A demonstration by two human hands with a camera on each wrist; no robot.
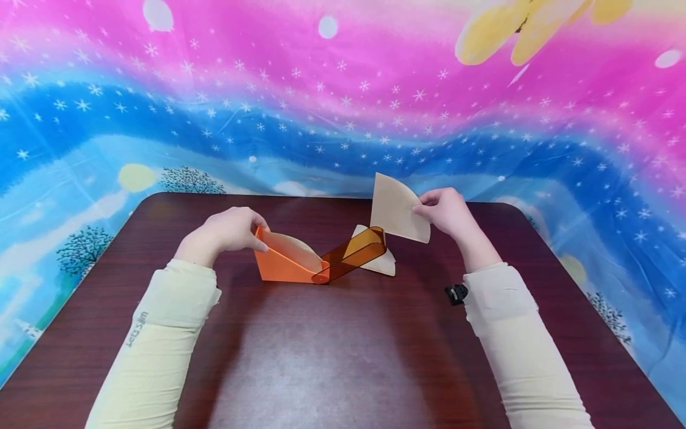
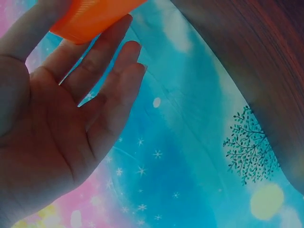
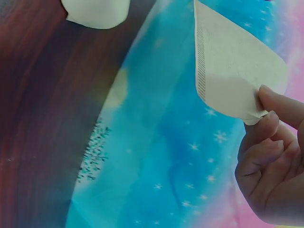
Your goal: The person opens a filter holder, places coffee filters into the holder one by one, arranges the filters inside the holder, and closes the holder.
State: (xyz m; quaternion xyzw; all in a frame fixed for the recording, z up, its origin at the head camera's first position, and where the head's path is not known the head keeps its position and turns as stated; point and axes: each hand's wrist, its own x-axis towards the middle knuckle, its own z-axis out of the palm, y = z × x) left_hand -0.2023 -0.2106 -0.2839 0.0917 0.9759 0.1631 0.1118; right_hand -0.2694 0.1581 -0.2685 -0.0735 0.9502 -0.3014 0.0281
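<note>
- We find the left hand [image 1: 229,229] gripping the orange holder [image 1: 283,268] at its tall end.
- We note the right hand [image 1: 446,208] pinching one paper sheet [image 1: 398,210] aloft.

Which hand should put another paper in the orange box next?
Probably the right hand: its fingers pinch a fan-shaped cream paper. The left hand grips the wedge-shaped orange plastic box with its amber lid open.

Left of centre, the left hand [image 1: 227,230] grips an orange holder [image 1: 283,266] (amber lid [image 1: 347,257] slanting rightward); right of centre, the right hand [image 1: 447,210] pinches a tan sheet [image 1: 395,208].
</note>
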